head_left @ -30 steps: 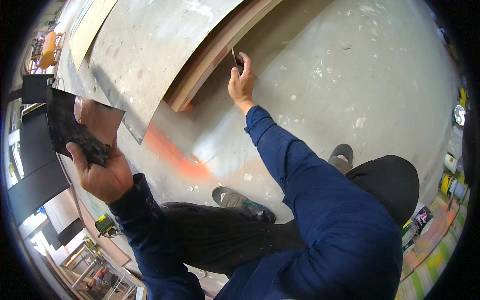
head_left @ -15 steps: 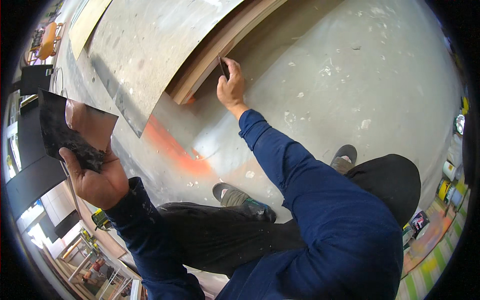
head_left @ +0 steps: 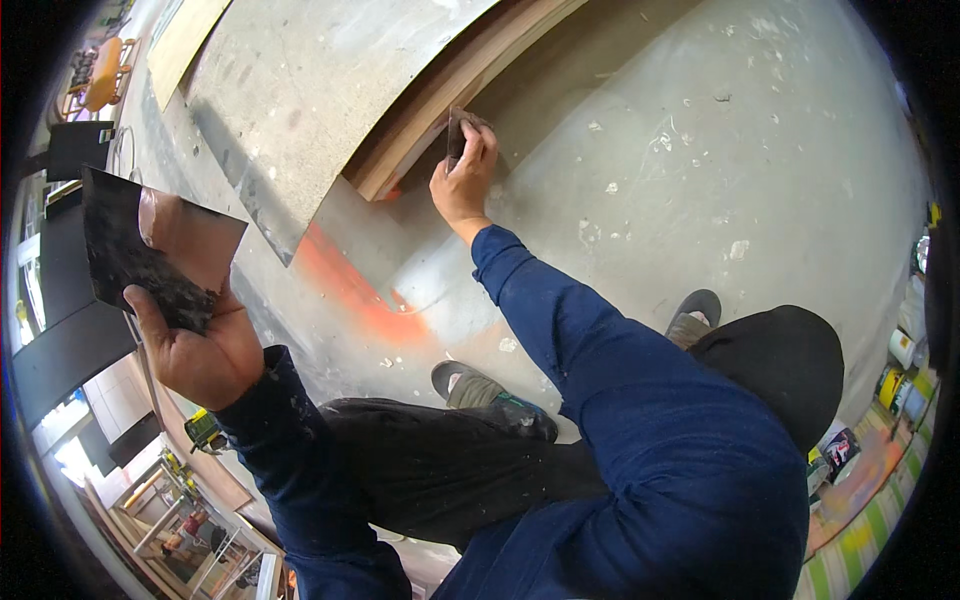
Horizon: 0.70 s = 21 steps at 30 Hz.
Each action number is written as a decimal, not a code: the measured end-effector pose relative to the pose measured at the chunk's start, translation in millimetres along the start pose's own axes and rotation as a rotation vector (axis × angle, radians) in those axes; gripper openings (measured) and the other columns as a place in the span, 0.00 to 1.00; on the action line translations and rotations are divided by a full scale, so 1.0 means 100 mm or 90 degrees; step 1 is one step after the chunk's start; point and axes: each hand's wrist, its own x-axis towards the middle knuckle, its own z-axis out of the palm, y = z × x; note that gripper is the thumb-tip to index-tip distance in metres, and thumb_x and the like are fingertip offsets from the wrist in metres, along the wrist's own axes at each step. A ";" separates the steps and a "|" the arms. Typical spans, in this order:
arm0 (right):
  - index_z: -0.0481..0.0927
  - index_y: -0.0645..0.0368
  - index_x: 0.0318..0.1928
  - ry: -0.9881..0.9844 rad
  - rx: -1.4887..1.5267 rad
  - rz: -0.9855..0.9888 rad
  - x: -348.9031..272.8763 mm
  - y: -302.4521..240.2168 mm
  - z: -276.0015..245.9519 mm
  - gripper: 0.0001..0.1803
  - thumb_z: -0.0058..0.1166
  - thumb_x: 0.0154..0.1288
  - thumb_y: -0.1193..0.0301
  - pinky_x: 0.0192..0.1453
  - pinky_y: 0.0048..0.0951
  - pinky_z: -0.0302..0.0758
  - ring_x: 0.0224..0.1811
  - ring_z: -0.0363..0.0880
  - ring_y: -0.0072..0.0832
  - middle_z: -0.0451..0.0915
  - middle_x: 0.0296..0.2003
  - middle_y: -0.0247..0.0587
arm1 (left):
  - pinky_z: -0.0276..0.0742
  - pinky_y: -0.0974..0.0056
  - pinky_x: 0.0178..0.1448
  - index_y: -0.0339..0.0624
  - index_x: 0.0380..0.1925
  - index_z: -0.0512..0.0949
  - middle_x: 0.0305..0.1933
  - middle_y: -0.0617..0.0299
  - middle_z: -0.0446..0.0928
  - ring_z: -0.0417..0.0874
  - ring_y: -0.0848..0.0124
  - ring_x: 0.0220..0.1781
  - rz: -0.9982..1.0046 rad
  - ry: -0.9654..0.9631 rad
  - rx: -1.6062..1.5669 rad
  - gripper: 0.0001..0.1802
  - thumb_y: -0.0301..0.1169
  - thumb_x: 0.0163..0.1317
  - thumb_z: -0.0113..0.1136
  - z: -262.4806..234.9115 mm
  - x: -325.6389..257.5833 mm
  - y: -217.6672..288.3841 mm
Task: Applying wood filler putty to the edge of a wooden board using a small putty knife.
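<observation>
My left hand (head_left: pixel 205 350) grips a dark rectangular plate (head_left: pixel 115 235) from below, thumb on its near face. Brownish-pink paste (head_left: pixel 195 235) is spread over the plate's right part, with a thicker lump near its top. My right hand (head_left: pixel 462 195) is stretched forward, its fingers closed round a thin dark scraper (head_left: pixel 456 135). The scraper is at the side of a brown wooden edge (head_left: pixel 420 135), which runs beneath a large pale speckled board (head_left: pixel 290 110). Whether the blade touches the wood I cannot tell.
Orange paint (head_left: pixel 350 285) marks the grey floor (head_left: pixel 640 240) near the board's corner. My shoes (head_left: pixel 470 388) stand on that floor. Cans (head_left: pixel 895 390) line the far right, by a green striped sheet (head_left: pixel 860 540). A yellow-and-black tool (head_left: pixel 203 430) lies at the left.
My right hand has turned at the wooden edge, so more of the scraper's flat side shows. The left hand keeps its hold on the plate. The whole view has shifted slightly.
</observation>
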 end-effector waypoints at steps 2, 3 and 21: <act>0.64 0.61 0.60 -0.038 0.031 -0.018 -0.07 -0.08 0.11 0.31 0.54 0.54 0.84 0.73 0.57 0.60 0.67 0.62 0.62 0.62 0.62 0.64 | 0.81 0.47 0.64 0.35 0.60 0.75 0.61 0.49 0.81 0.84 0.56 0.61 0.013 0.030 0.018 0.19 0.37 0.78 0.51 0.00 -0.01 0.01; 0.64 0.60 0.59 -0.055 0.052 -0.011 -0.11 -0.13 0.17 0.31 0.55 0.54 0.83 0.72 0.59 0.60 0.67 0.62 0.63 0.62 0.63 0.64 | 0.81 0.47 0.64 0.35 0.60 0.75 0.61 0.49 0.81 0.84 0.56 0.61 0.017 0.040 0.027 0.19 0.37 0.78 0.51 0.00 -0.02 0.01; 0.74 0.66 0.61 -0.036 0.154 0.078 0.62 0.21 -0.18 0.30 0.46 0.54 0.76 0.73 0.48 0.66 0.64 0.72 0.55 0.75 0.59 0.60 | 0.82 0.50 0.59 0.35 0.58 0.76 0.58 0.50 0.83 0.85 0.57 0.58 0.020 0.044 0.043 0.18 0.37 0.77 0.53 0.07 -0.09 0.02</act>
